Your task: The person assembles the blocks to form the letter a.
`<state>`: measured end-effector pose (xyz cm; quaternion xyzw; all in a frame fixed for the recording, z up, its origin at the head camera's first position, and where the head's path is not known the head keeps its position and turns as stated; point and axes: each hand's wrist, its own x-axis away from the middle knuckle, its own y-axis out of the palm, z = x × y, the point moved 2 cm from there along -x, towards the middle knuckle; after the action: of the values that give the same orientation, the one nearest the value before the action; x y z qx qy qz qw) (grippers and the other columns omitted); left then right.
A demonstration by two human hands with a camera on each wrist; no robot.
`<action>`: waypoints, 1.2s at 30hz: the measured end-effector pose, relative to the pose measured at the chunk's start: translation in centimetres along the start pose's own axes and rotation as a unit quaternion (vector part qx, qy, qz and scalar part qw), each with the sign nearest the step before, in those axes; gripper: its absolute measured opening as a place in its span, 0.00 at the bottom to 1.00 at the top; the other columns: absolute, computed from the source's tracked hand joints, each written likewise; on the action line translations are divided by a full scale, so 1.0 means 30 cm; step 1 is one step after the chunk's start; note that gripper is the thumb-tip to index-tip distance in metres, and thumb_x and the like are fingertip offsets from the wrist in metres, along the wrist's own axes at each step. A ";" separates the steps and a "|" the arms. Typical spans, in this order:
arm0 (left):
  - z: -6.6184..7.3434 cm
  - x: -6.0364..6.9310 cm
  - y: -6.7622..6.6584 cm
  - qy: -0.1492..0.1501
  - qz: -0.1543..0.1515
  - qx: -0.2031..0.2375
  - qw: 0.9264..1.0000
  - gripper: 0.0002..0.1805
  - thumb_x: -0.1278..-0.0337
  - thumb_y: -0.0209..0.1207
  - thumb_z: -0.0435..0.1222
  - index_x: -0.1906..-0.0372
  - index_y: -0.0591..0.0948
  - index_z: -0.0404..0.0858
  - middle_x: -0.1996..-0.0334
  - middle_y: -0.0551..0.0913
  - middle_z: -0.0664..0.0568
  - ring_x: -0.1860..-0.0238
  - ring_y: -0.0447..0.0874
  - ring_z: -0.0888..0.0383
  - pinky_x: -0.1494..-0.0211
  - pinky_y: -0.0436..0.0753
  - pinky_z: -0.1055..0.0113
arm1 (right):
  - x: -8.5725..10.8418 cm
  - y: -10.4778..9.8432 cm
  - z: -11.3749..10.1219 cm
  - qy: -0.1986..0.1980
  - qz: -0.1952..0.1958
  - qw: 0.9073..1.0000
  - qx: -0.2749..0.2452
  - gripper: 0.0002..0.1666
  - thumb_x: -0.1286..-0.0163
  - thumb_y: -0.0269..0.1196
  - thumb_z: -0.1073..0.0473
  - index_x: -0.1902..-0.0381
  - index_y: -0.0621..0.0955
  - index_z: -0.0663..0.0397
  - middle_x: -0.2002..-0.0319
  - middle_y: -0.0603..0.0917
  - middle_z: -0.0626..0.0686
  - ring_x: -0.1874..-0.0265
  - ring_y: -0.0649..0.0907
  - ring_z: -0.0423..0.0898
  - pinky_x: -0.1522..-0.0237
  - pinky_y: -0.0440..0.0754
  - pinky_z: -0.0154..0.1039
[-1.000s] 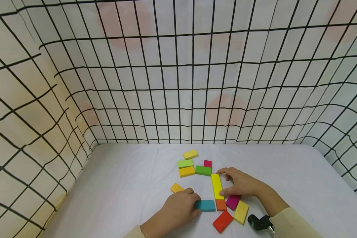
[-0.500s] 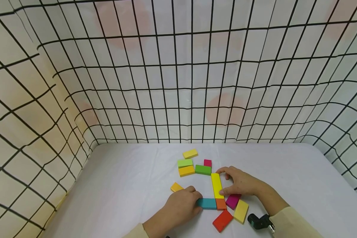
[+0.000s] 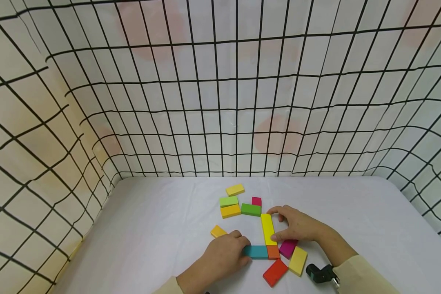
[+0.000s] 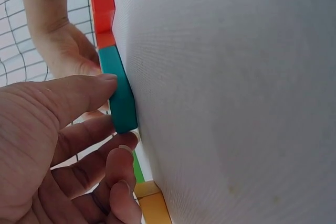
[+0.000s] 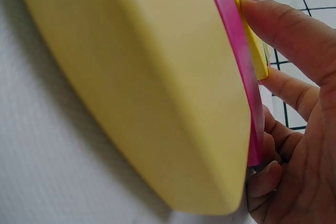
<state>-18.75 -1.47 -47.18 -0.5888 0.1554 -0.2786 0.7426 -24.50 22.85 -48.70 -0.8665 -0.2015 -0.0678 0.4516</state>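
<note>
In the head view the left hand [image 3: 226, 253] pinches the left end of a teal block [image 3: 256, 252], whose right end touches an orange block [image 3: 273, 252]. The left wrist view shows the thumb on the teal block [image 4: 119, 93], fingers at its other side. The right hand [image 3: 297, 225] holds a long yellow block [image 3: 268, 229] between thumb at its near end and fingertip at its far end; the near end meets the orange block. In the right wrist view, thumb and finger of the right hand [image 5: 304, 77] touch the yellow block [image 5: 256, 51].
Near the right hand lie magenta [image 3: 288, 248], pale yellow [image 3: 297, 261] and red [image 3: 275, 272] blocks. Farther back are green [image 3: 251, 210], crimson [image 3: 256, 201], lime [image 3: 228, 201] and several yellowish blocks [image 3: 230, 211]. A black wire grid [image 3: 220, 110] stands behind the white-covered table [image 3: 150, 228].
The left hand has moved slightly right with the teal block, closing the small gap to the orange block. The right hand stays at the yellow block.
</note>
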 end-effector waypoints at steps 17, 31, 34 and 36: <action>-0.043 0.040 -0.046 0.027 0.040 0.027 0.998 0.16 0.37 0.67 0.50 0.48 0.86 0.48 0.56 0.86 0.59 0.61 0.80 0.69 0.54 0.83 0.75 | -0.002 0.005 0.000 -0.001 -0.001 1.000 0.009 0.50 0.53 0.80 0.38 0.33 0.74 0.37 0.55 0.75 0.49 0.53 0.73 0.46 0.58 0.80 0.40; 0.149 0.054 0.013 0.198 -0.110 -0.046 0.973 0.19 0.31 0.61 0.53 0.41 0.80 0.54 0.59 0.80 0.65 0.65 0.71 0.73 0.61 0.74 0.84 | -0.003 0.009 0.005 -0.002 -0.006 1.000 0.004 0.48 0.53 0.80 0.39 0.34 0.74 0.36 0.56 0.74 0.49 0.54 0.73 0.46 0.59 0.78 0.39; 0.152 0.044 0.022 0.183 -0.104 -0.042 0.977 0.19 0.32 0.62 0.52 0.40 0.80 0.55 0.58 0.80 0.66 0.65 0.71 0.73 0.62 0.75 0.83 | -0.003 0.008 0.005 -0.002 -0.005 1.000 0.009 0.48 0.53 0.80 0.38 0.34 0.74 0.36 0.56 0.75 0.48 0.54 0.73 0.46 0.58 0.79 0.39; 0.151 0.039 0.027 0.178 -0.099 -0.041 0.978 0.19 0.32 0.63 0.51 0.39 0.80 0.55 0.57 0.81 0.65 0.65 0.72 0.73 0.62 0.75 0.83 | -0.003 0.007 0.004 -0.003 -0.004 1.000 0.011 0.48 0.52 0.80 0.39 0.34 0.74 0.36 0.56 0.75 0.48 0.54 0.73 0.46 0.57 0.79 0.39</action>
<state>-15.10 1.53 -46.66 -0.5722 0.2371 -0.4447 0.6470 -24.49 22.82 -48.97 -0.8609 -0.2071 -0.0652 0.4601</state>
